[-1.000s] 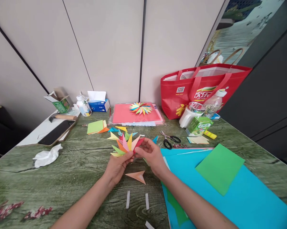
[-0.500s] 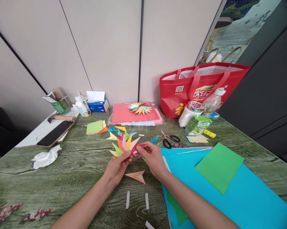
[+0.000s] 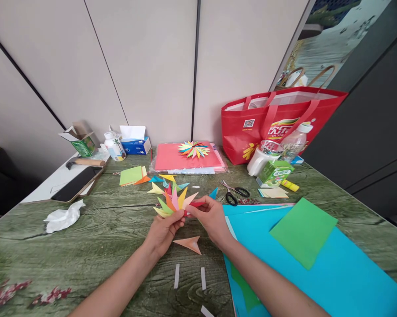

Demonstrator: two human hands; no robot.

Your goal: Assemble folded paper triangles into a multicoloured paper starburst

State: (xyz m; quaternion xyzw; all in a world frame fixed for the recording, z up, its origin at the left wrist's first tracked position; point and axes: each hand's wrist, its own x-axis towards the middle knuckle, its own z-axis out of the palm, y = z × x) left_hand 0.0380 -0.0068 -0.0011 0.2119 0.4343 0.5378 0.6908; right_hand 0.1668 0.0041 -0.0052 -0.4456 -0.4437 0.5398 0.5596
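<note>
My left hand (image 3: 165, 229) is closed on a fan of folded paper pieces (image 3: 174, 202) in green, orange, pink and yellow, pinching its lower edge. At the fan's right side my right hand (image 3: 211, 220) pinches a red folded paper piece (image 3: 196, 204), which touches the fan. Fingers hide part of where they meet. Below the hands a peach folded piece (image 3: 189, 244) lies on the table. Loose folded pieces in blue, yellow and orange lie behind the fan, among them a blue one (image 3: 213, 193). Two white paper strips, one here (image 3: 177, 276), lie nearer to me.
A finished paper ring (image 3: 193, 150) rests on a red paper pack (image 3: 165, 159). Scissors (image 3: 232, 193) lie right of the hands, near large blue sheets (image 3: 258, 224) with a green square (image 3: 304, 232). A red bag (image 3: 241, 141), mug (image 3: 259, 160), phone (image 3: 76, 184) and crumpled tissue (image 3: 64, 216) stand or lie around.
The red piece has shifted and turned slightly in my right hand against the fan's right side. The fan has tilted a little in my left hand. Other things stay put.
</note>
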